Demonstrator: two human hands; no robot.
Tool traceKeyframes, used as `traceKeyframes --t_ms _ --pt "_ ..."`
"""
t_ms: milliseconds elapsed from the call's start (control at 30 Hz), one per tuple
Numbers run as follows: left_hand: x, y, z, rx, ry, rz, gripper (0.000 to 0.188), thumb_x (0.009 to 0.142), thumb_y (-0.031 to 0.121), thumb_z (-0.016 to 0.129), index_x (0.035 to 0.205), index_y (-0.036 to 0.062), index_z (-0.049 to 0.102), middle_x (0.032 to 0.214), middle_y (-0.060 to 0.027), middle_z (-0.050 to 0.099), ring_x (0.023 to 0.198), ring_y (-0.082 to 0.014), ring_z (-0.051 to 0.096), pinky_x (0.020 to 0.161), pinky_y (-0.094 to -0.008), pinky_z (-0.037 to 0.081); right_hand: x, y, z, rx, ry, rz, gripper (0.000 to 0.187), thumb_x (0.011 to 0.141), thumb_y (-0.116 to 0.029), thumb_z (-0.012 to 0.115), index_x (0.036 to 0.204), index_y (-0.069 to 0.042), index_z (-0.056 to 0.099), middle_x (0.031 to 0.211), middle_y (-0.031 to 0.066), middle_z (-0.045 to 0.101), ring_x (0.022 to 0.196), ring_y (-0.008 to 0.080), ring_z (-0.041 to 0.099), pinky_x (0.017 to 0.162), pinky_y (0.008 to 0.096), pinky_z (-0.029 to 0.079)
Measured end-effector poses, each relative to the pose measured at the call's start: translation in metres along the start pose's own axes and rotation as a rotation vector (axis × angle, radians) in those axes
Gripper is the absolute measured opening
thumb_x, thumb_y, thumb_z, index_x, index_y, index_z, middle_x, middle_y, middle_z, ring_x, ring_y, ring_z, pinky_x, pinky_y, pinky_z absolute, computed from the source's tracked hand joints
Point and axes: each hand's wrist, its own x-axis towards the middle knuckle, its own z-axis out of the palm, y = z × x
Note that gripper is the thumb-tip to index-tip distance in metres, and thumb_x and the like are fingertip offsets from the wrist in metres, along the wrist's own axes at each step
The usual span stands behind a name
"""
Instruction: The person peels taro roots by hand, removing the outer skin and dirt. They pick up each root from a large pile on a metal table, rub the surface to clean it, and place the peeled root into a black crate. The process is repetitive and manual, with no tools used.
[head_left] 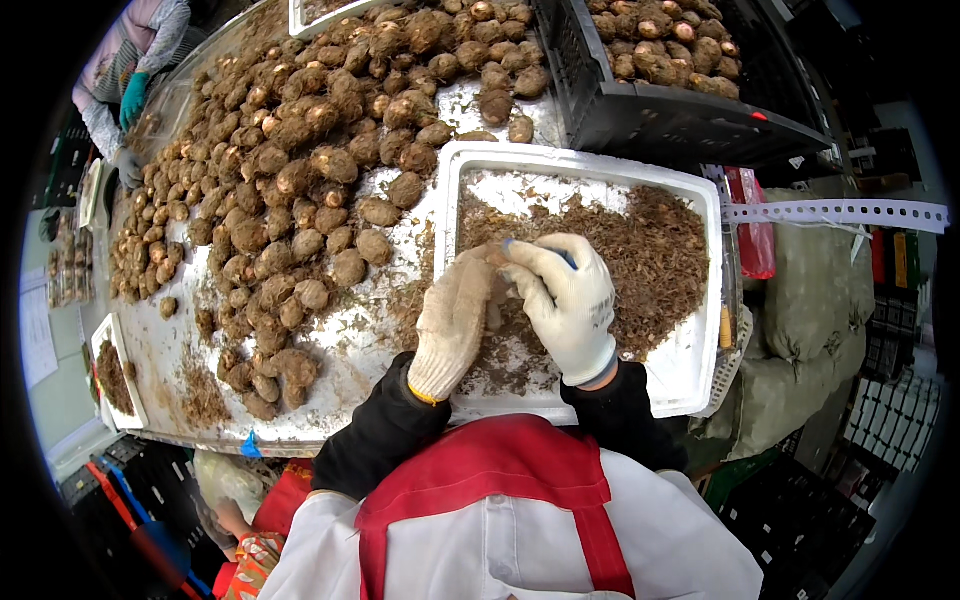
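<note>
1. Over the left part of a rectangular white foam tray [580, 162], the left hand [452, 325], in a cream knitted glove stained brown, met the right hand [575, 305], in a cleaner white knitted glove.
2. The fingers of both grips were bent toward each other, but overlapping fingertips hid what lay between; I could not tell whether either grip was closed or holding anything.
3. Inside the tray, beneath and beyond the hands, lay loose brown fibrous scraps [655, 255], flaky and shredded, densest toward the right, with white foam showing near the edges.
4. Left of the tray, on a pale, debris-strewn bench [345, 350], spread rounded brown tubers [270, 235]; their skins looked rough and hairy, and some showed pale pinkish ends.
5. Beyond the tray stood a black plastic crate [690, 115] carrying similar tubers.
6. At the far left, a co-worker wore a teal glove [133, 98].
</note>
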Motion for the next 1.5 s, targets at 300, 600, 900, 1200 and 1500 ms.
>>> traceKeyframes --t_ms 300,600,900,1200,1500 --pt "0.006 -0.016 -0.008 -0.164 -0.01 0.033 0.038 0.11 0.028 0.044 0.123 -0.0007 0.064 0.104 -0.0066 0.071 0.083 -0.0117 0.065 0.071 -0.0247 0.053 -0.029 -0.009 -0.003 0.199 -0.083 0.057 0.018 0.082 -0.021 0.081 0.091 -0.01 0.069 0.087 0.0066 0.063 0.079 0.0263 0.065 0.073 0.0389 0.052" --pt "-0.002 0.012 -0.008 0.322 -0.021 0.091 0.037 0.105 0.018 0.053 0.134 -0.0042 0.058 0.116 -0.0153 0.068 0.104 -0.02 0.065 0.091 -0.0316 0.052 -0.004 -0.004 0.002 0.257 -0.015 0.188 0.017 0.089 -0.011 0.069 0.104 -0.003 0.073 0.099 0.0138 0.068 0.089 0.0319 0.067 0.079 0.039 0.054" --pt "0.001 -0.008 -0.02 0.381 -0.066 0.372 0.037 0.096 0.005 0.061 0.132 -0.0019 0.06 0.126 -0.0168 0.065 0.113 -0.0248 0.065 0.097 -0.0335 0.051 -0.01 0.02 -0.005 0.524 -0.194 0.656 0.02 0.097 -0.013 0.062 0.109 0.002 0.067 0.101 0.0156 0.067 0.086 0.0216 0.067 0.076 0.0333 0.053" --pt "-0.003 0.0 -0.033 0.258 -0.124 0.104 0.031 0.095 0.012 0.065 0.124 0.0003 0.064 0.11 -0.0094 0.068 0.092 -0.0153 0.064 0.08 -0.0284 0.053 -0.014 0.02 0.018 0.868 -0.198 0.628 0.032 0.108 -0.023 0.05 0.115 0.0 0.07 0.098 0.0079 0.072 0.085 0.0121 0.064 0.075 0.027 0.051" --pt "0.057 0.016 -0.227 -0.798 0.396 0.13 0.038 0.105 0.026 0.055 0.129 -0.0023 0.048 0.11 -0.0197 0.067 0.077 -0.0194 0.071 0.065 -0.0275 0.064 -0.026 0.028 0.002 0.641 -0.241 0.686 0.033 0.103 -0.014 0.054 0.131 0.003 0.061 0.124 0.0137 0.068 0.113 0.0194 0.064 0.099 0.0321 0.049"
